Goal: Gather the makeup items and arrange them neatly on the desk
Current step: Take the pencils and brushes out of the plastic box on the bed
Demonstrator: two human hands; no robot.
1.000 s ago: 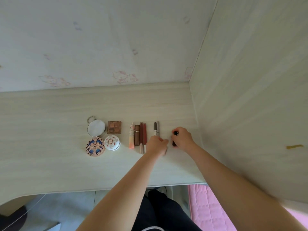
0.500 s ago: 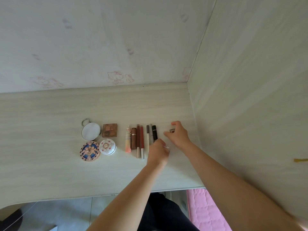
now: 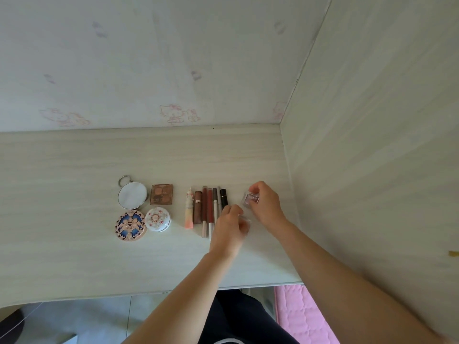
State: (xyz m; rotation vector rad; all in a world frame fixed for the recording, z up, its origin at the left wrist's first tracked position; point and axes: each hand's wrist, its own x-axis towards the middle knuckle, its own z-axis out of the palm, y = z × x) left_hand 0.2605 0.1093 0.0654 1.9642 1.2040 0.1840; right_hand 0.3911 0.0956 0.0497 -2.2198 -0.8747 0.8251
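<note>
Since half a second ago the right hand [image 3: 267, 207] has drawn back a little from the row and turned the small clear square case with a pinkish pan [image 3: 250, 200] so its face shows; the left hand [image 3: 229, 225] has stayed at the near end of the row.

From the head camera, the right hand's fingers and thumb pinch the small case just above the pale wood-grain desk [image 3: 74, 244], right of the sticks. The left hand's fingers curl round a small clear piece [image 3: 244, 219], blurred, so what it is cannot be told.

The makeup lies in a line on the desk. At the left, a round white mirror compact with a metal ring [image 3: 132, 198] sits beside a square brown eyeshadow palette [image 3: 161, 201]; its small print is too faint to read. In front of them are a round compact patterned in blue and peach [image 3: 130, 226] and a round white jar with red dots on its lid [image 3: 158, 219]. Next come a peach-and-white tube [image 3: 189, 211], a brown lipstick tube [image 3: 197, 207], two dark red lip pencils [image 3: 207, 209], two grey slim pens [image 3: 217, 202] and a black tube [image 3: 224, 198], side by side.

Faded pink cat cartoon stickers [image 3: 177, 114] mark the back panel; no words on them.
</note>
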